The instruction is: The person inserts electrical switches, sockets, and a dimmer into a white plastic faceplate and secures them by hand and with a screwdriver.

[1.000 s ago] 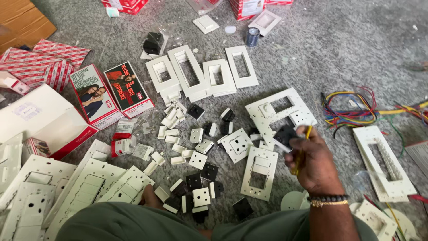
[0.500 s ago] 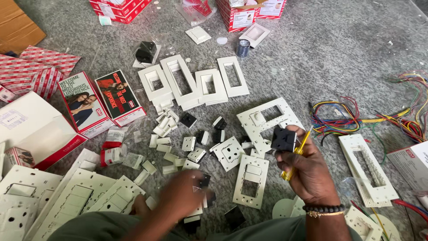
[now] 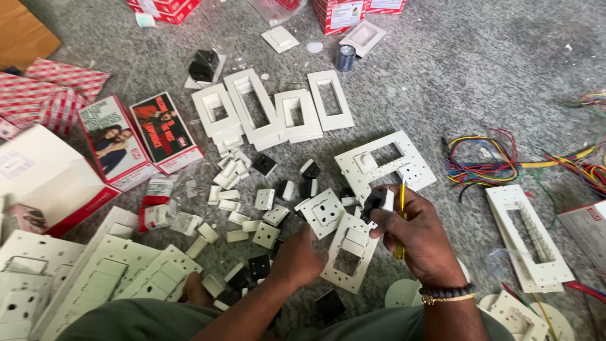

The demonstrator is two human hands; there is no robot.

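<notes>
Two flat rectangular cartons (image 3: 142, 139) with photo fronts and red edges lie side by side at the left of the floor, beside a larger white box with a red rim (image 3: 44, 183). Flattened red-and-white patterned cartons (image 3: 53, 95) lie further left, and red-and-white boxes (image 3: 344, 12) stand along the top edge. A brown cardboard box (image 3: 22, 31) fills the top left corner.

Left hand has come in to the plate

My left hand (image 3: 298, 257), unseen a second ago, now rests against the white switch plate (image 3: 349, 252); right hand (image 3: 421, 237) has lowered its black module (image 3: 377, 201) there.
</notes>
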